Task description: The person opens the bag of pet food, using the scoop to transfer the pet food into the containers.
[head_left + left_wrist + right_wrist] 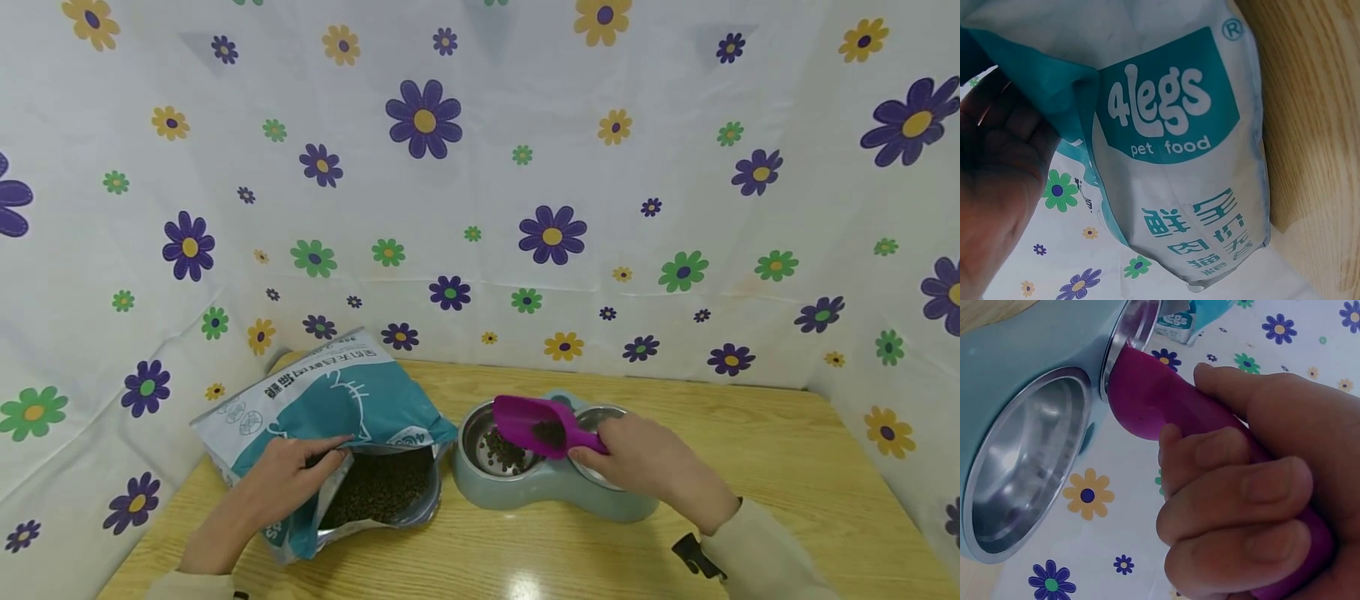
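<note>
My left hand (273,479) pinches the open rim of a teal and white pet food bag (401,392), which lies tilted at the left of the table. Brown kibble (382,487) shows inside its mouth. In the left wrist view, part of the left hand (1000,175) is behind the bag's teal flap. A magenta scoop (517,421) is gripped by its handle in my right hand (648,458). Some kibble sits in the scoop, tilted over the left bowl of a pale blue-green double feeder (517,492). Loose kibble (501,450) covers part of that bowl's bottom.
The feeder's right steel bowl (1029,462) looks bare inside in the right wrist view. Everything stands on a wood-grain table (787,475). A white flowered cloth (480,183) rises behind it and along both sides.
</note>
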Demonstrator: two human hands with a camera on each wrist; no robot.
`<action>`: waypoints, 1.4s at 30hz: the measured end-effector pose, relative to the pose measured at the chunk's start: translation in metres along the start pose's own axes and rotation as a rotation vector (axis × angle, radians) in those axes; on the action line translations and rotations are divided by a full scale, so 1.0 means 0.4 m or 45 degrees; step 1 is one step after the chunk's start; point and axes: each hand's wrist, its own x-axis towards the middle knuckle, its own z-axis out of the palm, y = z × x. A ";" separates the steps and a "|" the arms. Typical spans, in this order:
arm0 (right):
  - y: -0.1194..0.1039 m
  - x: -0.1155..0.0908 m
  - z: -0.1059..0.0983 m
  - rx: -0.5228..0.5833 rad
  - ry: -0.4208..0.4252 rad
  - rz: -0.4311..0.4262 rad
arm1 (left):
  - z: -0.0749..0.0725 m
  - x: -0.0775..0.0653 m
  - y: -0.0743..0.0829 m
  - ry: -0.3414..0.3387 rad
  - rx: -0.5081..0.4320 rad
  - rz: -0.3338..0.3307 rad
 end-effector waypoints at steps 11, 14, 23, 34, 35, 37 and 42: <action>-0.033 0.000 0.014 -0.292 0.152 0.025 | -0.004 0.000 0.003 -0.006 -0.006 -0.010; -0.038 -0.002 0.017 -0.362 0.210 0.006 | -0.004 0.000 0.004 -0.006 -0.004 -0.004; -0.051 -0.008 0.023 -0.480 0.319 -0.018 | -0.007 0.000 0.003 0.005 -0.011 0.019; -0.057 -0.011 0.053 -0.663 0.514 -0.120 | -0.002 -0.004 0.001 0.022 -0.046 0.037; -0.058 -0.012 0.053 -0.670 0.526 -0.121 | -0.003 -0.004 0.001 0.023 -0.045 0.037; -0.058 -0.015 0.053 -0.672 0.539 -0.112 | -0.003 -0.004 0.002 0.025 -0.042 0.038; -0.056 -0.022 0.050 -0.664 0.579 -0.107 | -0.003 -0.004 0.001 0.028 -0.016 0.041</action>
